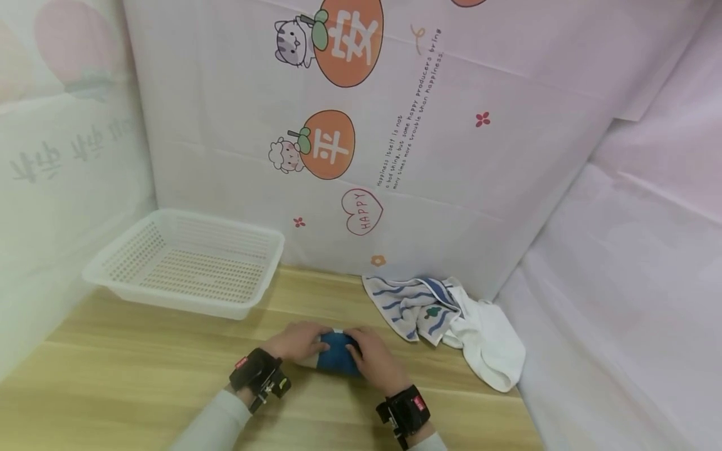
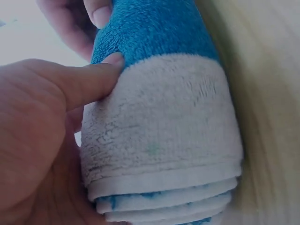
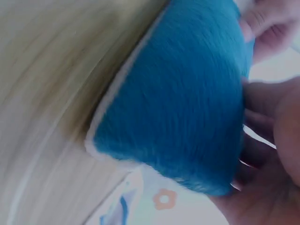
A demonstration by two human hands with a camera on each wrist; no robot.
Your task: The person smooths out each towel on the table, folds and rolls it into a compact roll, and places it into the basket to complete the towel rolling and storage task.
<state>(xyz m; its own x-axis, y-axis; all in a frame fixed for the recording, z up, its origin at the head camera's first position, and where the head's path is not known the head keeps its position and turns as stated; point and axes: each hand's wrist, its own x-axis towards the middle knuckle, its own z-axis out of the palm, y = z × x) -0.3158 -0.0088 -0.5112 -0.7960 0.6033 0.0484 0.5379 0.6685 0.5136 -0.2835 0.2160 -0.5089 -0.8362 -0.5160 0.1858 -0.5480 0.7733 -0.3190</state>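
Observation:
A small folded or rolled towel [image 1: 338, 356], blue with a whitish end band, lies on the wooden table between both hands. My left hand [image 1: 296, 341] grips its left end; in the left wrist view the thumb presses the pale band [image 2: 159, 112] near the blue part, above several stacked layers. At the other end my right hand [image 1: 380, 360] holds the towel, thumb on the near side. The right wrist view shows the blue face [image 3: 178, 103] with a thin white edge; the right fingers [image 3: 255, 136] lie along its far side, partly hidden.
A white perforated plastic basket [image 1: 265, 285] stands at the back left. Towards the back right lie a crumpled striped cloth [image 1: 403, 307] and a white cloth [image 1: 496, 351], heaped together. Printed sheets [image 1: 451, 156] hang as walls behind and at both sides of the table [image 1: 316, 413].

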